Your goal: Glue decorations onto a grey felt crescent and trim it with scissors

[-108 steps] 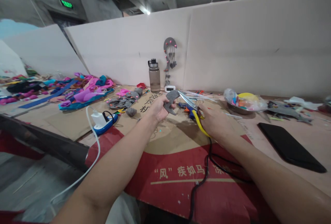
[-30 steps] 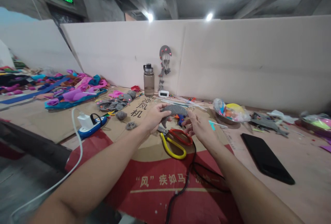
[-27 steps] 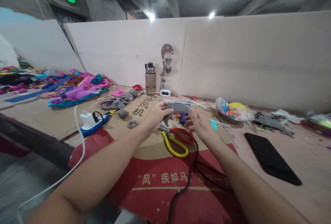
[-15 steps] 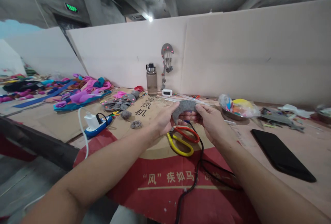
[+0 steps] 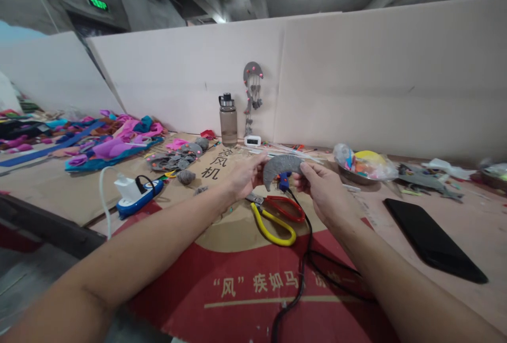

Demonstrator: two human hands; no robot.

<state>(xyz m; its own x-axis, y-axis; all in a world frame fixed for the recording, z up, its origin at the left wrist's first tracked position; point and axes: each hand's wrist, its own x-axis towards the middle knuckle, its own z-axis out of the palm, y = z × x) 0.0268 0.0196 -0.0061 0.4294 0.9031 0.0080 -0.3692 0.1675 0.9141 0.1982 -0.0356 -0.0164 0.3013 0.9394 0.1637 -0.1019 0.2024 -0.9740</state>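
A grey crescent-shaped felt piece (image 5: 279,166) is held up above the table between both hands. My left hand (image 5: 243,176) pinches its left end and my right hand (image 5: 320,187) pinches its right end. Just below them, scissors with one yellow and one red handle (image 5: 277,216) lie on the cardboard sheet (image 5: 237,226). A blue glue gun (image 5: 283,179) shows partly behind the felt, with its black cord (image 5: 307,248) running toward me.
A water bottle (image 5: 228,119), a hanging grey felt ornament (image 5: 252,89) and a small white clock (image 5: 252,140) stand by the back wall. Grey felt cutouts (image 5: 178,158), a blue-white power strip (image 5: 137,195), a bowl of scraps (image 5: 366,166) and a black tablet (image 5: 433,240) lie around.
The scissors that my right hand held have been put down on the cardboard. My right hand came up and took the felt's right end, so both hands hold it.
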